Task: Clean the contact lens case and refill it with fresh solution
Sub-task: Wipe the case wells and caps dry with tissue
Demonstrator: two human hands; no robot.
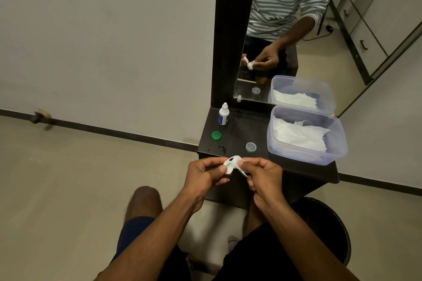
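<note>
Both hands work at the shelf's front edge. The left hand [205, 172] pinches the white contact lens case [231, 164]; the right hand [262, 173] grips something thin against it, seemingly wiping. Beyond wait the removed green cap [216, 135], clear cap [250, 146] and solution bottle [223, 114].

shelf centre: open gap btwn green cap [216, 135] & clear cap [250, 146]
right: tub [306, 155] blocks
far left: bottle [223, 114]

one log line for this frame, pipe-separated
step: wiping case | left hand: holds lens case | right hand: pinches case, thin tool | caps: green, clear off, on shelf | bottle: upright, untouched
</note>
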